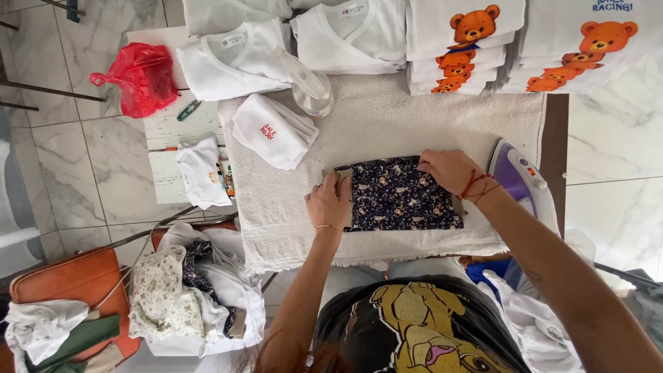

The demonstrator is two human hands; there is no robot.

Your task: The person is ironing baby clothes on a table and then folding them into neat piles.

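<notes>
Dark cloth (pixel 404 193) lies flat mid-towel (pixel 387 117), near front edge, long axis left-right. Left hand (pixel 330 202) pressed flat on its left end; right hand (pixel 447 170) pinches the far right corner. Iron (pixel 519 176) just right.

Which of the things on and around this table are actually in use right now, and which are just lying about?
In use: dark patterned cloth, cardboard piece, left hand, right hand, white towel.

Lying about: purple iron, spray bottle, bear-print shirt stacks, red bag, folded white garments.
</notes>
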